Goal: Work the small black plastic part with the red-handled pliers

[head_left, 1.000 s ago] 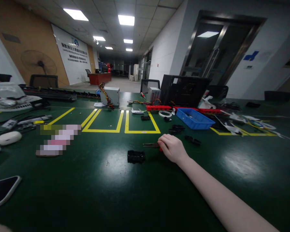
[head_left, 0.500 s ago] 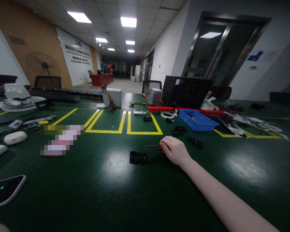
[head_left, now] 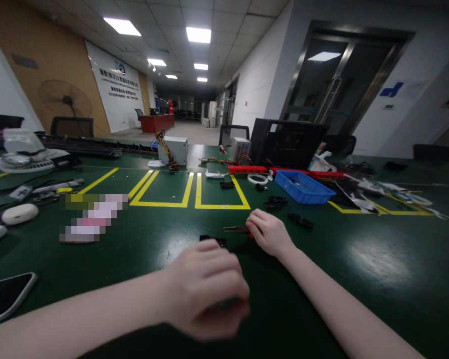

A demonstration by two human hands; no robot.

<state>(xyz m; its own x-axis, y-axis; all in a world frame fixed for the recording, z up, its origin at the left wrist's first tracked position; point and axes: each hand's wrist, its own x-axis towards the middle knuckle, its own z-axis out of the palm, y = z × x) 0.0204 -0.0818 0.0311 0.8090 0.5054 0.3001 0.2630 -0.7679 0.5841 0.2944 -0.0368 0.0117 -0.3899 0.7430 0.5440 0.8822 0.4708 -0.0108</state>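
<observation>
My right hand [head_left: 266, 232] is closed round the red handle of a pair of needle-nose pliers [head_left: 236, 229]. The pliers' dark jaws point left, and the hand hides most of the handles. My left hand [head_left: 209, 286] is in front of a black plastic part [head_left: 219, 240] and covers its lower portion. The left fingers curl inward, but motion smears the thumb side, and whether anything is inside cannot be made out. A tiny thin metal piece [head_left: 168, 255] lies to the left of the black part on the green table [head_left: 322, 304].
Beyond the right hand are several black pieces [head_left: 275, 202], one more black piece [head_left: 300, 221] and a blue bin [head_left: 303, 188]. A phone-like device [head_left: 9, 299], a white rounded case [head_left: 20, 214] and cables occupy the left. Farther back stands a metal power supply box [head_left: 177, 151].
My left hand has come in from the lower left to the middle, now partly covering the black plastic part. My right hand stays on the pliers. The device's light turned from green to red.
</observation>
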